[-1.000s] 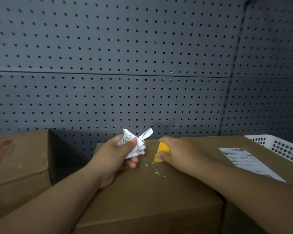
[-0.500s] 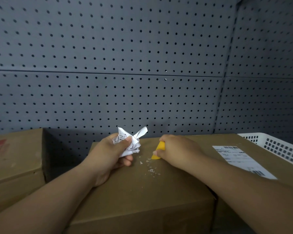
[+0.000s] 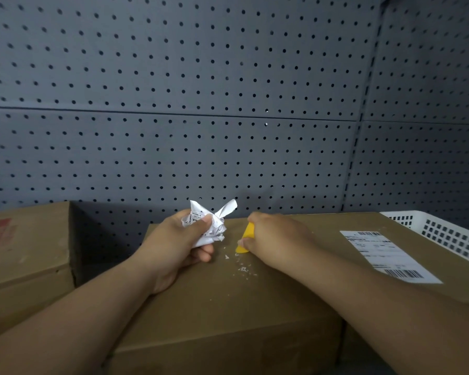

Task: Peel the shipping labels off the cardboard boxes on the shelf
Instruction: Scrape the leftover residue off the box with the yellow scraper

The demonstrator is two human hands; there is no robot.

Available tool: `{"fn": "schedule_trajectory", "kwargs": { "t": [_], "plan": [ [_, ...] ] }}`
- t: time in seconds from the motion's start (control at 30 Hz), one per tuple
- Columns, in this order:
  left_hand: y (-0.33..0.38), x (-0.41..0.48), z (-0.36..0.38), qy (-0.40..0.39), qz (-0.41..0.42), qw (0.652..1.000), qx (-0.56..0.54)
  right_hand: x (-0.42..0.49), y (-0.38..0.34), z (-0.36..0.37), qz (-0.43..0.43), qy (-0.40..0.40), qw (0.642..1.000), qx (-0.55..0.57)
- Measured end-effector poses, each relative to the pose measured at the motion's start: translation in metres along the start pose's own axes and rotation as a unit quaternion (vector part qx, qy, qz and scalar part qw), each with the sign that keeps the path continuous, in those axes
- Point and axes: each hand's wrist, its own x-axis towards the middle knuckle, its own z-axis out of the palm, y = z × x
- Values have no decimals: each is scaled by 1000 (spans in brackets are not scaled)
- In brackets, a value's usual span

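Note:
My left hand [image 3: 173, 244] grips a crumpled white peeled label [image 3: 210, 224] and rests on top of the middle cardboard box [image 3: 228, 301]. Just to its right, my right hand [image 3: 274, 239] holds a yellow scraper [image 3: 245, 238] with its edge down on that box's top. Small white paper scraps [image 3: 241, 267] lie on the cardboard below the scraper. To the right, a second cardboard box [image 3: 423, 288] carries a flat white shipping label [image 3: 385, 255] with barcodes.
A third cardboard box [image 3: 25, 247] with red print sits at the left, with a dark gap between it and the middle box. A white perforated plastic basket [image 3: 444, 231] stands at the far right. A grey pegboard wall [image 3: 201, 117] closes the back.
The camera view shifted slightly. My right hand and the scraper moved a little on the box top, and the loose scraps stay below the scraper. My left hand keeps its grip on the crumpled label.

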Motion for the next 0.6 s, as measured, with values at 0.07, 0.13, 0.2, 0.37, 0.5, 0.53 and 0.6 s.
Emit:
{"fn": "schedule_trajectory", "kwargs": {
  "t": [0.07,0.13,0.2,0.37,0.5,0.53,0.6],
  "plan": [
    [0,0,0,-1,0,1000,-1,1,2,-1,2,-9,1000,0],
    [0,0,0,-3,-1,1000,-4,3,2,-2,3,-14,1000,-4],
    [0,0,0,-3,-2,1000,-2,4,0,-1,-5,-9,1000,-6],
    [0,1,0,-2,-1,1000,5,6,7,-4,-5,-33,999,-22],
    [0,1,0,-2,-1,1000,4,9,1,2,-26,-19,999,-30],
    [0,1,0,0,-1,1000,2,10,2,2,-26,-24,999,-26],
    [1,1,1,0,-2,1000,3,10,7,-1,-13,-35,999,-25]
  ]
}}
